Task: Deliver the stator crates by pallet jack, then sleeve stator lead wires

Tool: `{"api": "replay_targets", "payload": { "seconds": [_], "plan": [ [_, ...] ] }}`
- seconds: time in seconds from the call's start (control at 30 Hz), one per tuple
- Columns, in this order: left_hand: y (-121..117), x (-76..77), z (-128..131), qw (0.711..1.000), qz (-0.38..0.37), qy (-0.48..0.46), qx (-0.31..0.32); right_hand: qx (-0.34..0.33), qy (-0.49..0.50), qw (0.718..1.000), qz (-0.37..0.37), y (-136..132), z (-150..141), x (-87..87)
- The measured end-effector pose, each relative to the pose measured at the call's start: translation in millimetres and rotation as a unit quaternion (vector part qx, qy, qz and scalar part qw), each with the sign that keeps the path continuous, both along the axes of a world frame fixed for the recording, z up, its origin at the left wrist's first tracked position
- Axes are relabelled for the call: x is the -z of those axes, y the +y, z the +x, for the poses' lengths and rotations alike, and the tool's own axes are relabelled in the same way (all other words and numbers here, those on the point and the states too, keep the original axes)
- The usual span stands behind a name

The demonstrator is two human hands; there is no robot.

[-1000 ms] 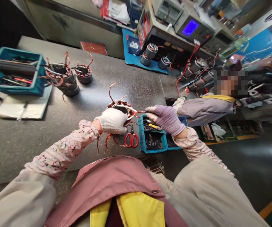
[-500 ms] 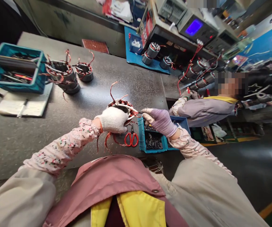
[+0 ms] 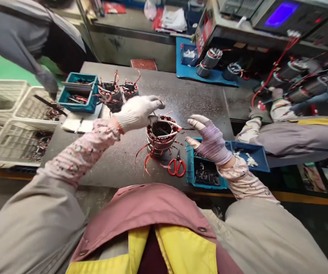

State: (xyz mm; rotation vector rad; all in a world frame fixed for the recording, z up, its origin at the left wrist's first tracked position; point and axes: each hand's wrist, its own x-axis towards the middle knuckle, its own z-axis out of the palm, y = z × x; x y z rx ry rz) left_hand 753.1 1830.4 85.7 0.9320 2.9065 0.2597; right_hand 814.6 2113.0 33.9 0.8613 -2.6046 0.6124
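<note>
Head view. We record the left hand [image 3: 137, 113], in a white knit glove [image 3: 132, 114], open with fingers extended, just beside the rim of a copper-wound motor stator [image 3: 161, 137]; we cannot tell whether its thumb touches. The right hand [image 3: 209, 139], in a worn purple coated glove [image 3: 212, 142], is open with fingers spread, holds nothing and stands apart from the stator. The stator stands upright on a dark speckled workbench [image 3: 198, 99], its metal core ringed with windings, red leads splaying outward. Just beside it lie red-handled scissors [image 3: 176, 167]. Below the right hand sits a blue plastic tray [image 3: 206, 171] of small black parts. Farther off, two more wound stators [image 3: 114, 95] stand beside a teal tray [image 3: 80, 102].
</note>
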Motion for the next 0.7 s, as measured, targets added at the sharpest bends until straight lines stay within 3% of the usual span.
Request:
{"api": "replay_targets", "payload": {
  "seconds": [0.1,0.2,0.33,0.47,0.57,0.7],
  "plan": [
    [14,1.1,-14,0.992,-0.118,-0.017,0.048,-0.078,-0.033,0.995,0.047,-9,-12,1.5],
    [27,4.2,-17,0.983,-0.172,-0.019,0.059,-0.108,-0.030,0.989,0.100,-20,-20,-1.5],
    [24,6.6,-13,0.987,-0.159,-0.014,0.026,-0.091,0.032,0.977,0.192,-30,-21,-11.1],
    [13,5.5,-10,0.991,-0.121,-0.051,-0.011,-0.131,0.015,0.968,0.212,-36,-24,-10.5],
    [17,-0.2,-6,0.986,-0.146,-0.072,-0.027,-0.127,0.008,0.970,0.206,-40,-25,-4.9],
    [40,-8.3,4,0.975,-0.216,-0.047,-0.034,-0.113,0.028,0.973,0.200,-43,-22,-2.2]
  ]
}}
